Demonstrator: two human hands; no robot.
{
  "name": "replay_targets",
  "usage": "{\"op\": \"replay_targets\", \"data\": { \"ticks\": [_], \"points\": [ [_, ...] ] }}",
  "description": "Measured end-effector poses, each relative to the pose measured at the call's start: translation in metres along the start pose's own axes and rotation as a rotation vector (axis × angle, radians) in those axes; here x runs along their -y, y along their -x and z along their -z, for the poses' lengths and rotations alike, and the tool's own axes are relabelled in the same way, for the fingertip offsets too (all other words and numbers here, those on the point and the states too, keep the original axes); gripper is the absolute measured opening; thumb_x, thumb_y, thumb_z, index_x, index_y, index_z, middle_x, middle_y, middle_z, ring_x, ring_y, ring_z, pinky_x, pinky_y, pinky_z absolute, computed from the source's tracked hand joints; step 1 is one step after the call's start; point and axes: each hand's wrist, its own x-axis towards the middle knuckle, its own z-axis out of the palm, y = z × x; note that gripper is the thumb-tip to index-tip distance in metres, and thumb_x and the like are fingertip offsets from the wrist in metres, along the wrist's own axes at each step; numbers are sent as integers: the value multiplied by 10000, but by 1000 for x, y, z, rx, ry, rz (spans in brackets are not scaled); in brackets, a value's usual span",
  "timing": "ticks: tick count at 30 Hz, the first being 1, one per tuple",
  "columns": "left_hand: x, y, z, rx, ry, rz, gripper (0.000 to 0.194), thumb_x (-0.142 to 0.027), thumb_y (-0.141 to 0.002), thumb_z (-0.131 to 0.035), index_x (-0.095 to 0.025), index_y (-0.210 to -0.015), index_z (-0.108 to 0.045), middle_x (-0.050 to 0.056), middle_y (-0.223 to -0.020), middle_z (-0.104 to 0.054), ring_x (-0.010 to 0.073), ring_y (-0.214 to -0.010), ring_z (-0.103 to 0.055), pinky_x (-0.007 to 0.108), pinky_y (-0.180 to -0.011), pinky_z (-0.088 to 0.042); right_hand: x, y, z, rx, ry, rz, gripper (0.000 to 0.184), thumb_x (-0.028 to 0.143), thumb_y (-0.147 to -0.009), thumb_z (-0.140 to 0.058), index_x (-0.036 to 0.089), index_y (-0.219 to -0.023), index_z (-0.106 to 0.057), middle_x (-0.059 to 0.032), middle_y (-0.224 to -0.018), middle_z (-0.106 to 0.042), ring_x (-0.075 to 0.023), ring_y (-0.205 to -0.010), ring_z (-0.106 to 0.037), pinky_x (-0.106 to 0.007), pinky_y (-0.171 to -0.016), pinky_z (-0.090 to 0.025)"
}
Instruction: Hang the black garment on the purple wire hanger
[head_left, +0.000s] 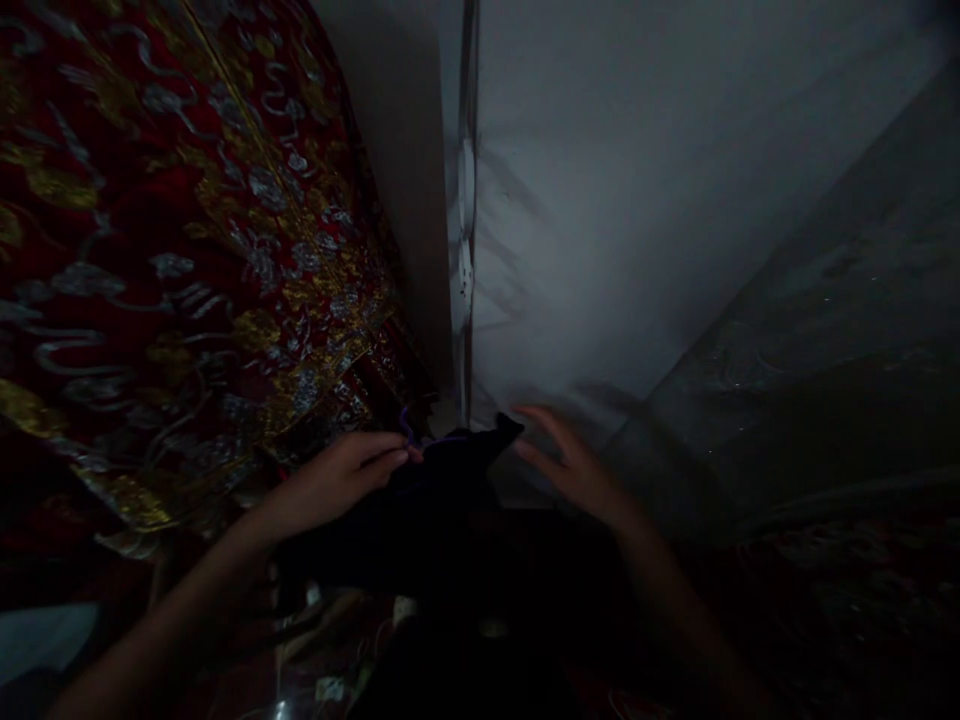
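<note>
Okay, so it's pretty dark, but the left hand (349, 480) is pinching a purple string (406, 424), thumb and finger closing together right by the edge of a black cloth (442, 490). That cloth is hanging out between the two hands, low and near the middle of the view, with one corner poking up toward the right. The right hand (576, 468) is hovering at that corner with its thumb and finger spread fairly wide; I honestly can't tell if it's touching. Over on the left, a big red fabric (225, 225) is showing off loads of gold and silver embroidery, its lower part slanting down near the left hand. A pale wall (600, 190) is rising behind the right hand, with white fittings (466, 270) running along its left edge. Farther right, a greyish sheet (810, 320) is glinting a bit. Below the hands, some small clutter (330, 688) is sitting mostly lost in shadow.
</note>
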Motion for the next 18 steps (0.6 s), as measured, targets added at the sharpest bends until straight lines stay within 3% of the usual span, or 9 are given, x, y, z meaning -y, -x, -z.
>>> {"op": "replay_targets", "data": {
  "ticks": [2,5,7,9,13,16,18],
  "points": [
    [-8,-1,12,-124,-95,-81,325,-453,-955,-506,-232,-912,-740,-21,-622,-599,124,-568,-526,219,-527,-411,-13,-7,1,-47,53,49,417,436,-890,-657,259,-1267,-640,-93,-1355,-607,-270,-1274,-553,-441,-1085,-434],
    [-20,-19,27,-429,-212,-190,272,-419,-916,-584,-211,-815,-726,-14,-628,-639,140,-604,-585,239,-596,-463,-22,-25,13,-44,-23,-1,296,484,-892,-614,216,-957,-725,-57,-958,-724,-239,-926,-678,-373,-853,-540],
    [-25,-42,37,-609,-232,-249,235,-395,-886,-627,-194,-825,-732,4,-702,-699,158,-662,-639,258,-660,-502,-17,-47,29,-216,-90,-20,327,535,-834,-653,213,-820,-710,-28,-793,-697,-219,-792,-663,-336,-753,-537],
    [-29,-69,48,-728,-218,-296,228,-376,-878,-633,-177,-851,-739,17,-742,-723,170,-699,-667,271,-700,-525,-6,-73,46,-407,-158,-3,355,570,-759,-707,222,-827,-705,-17,-793,-692,-213,-793,-656,-316,-735,-530],
    [-42,-117,62,-819,-273,-374,227,-347,-893,-611,-164,-870,-743,34,-817,-746,186,-784,-682,293,-773,-536,13,-109,73,-591,-313,-16,425,613,-728,-714,227,-905,-694,-18,-809,-699,-210,-767,-669,-306,-673,-542],
    [-57,-134,59,-743,-341,-466,220,-321,-920,-583,-172,-912,-745,43,-883,-747,192,-846,-682,314,-831,-529,4,-98,78,-777,-401,-51,474,617,-702,-741,214,-945,-687,-35,-853,-715,-227,-806,-692,-323,-679,-567],
    [-63,-134,47,-682,-382,-535,208,-299,-927,-576,-187,-994,-738,56,-974,-736,205,-930,-673,344,-880,-523,-11,-79,76,-901,-435,-100,509,614,-674,-768,205,-966,-684,-48,-900,-725,-243,-853,-703,-344,-706,-583]
  ]
}}
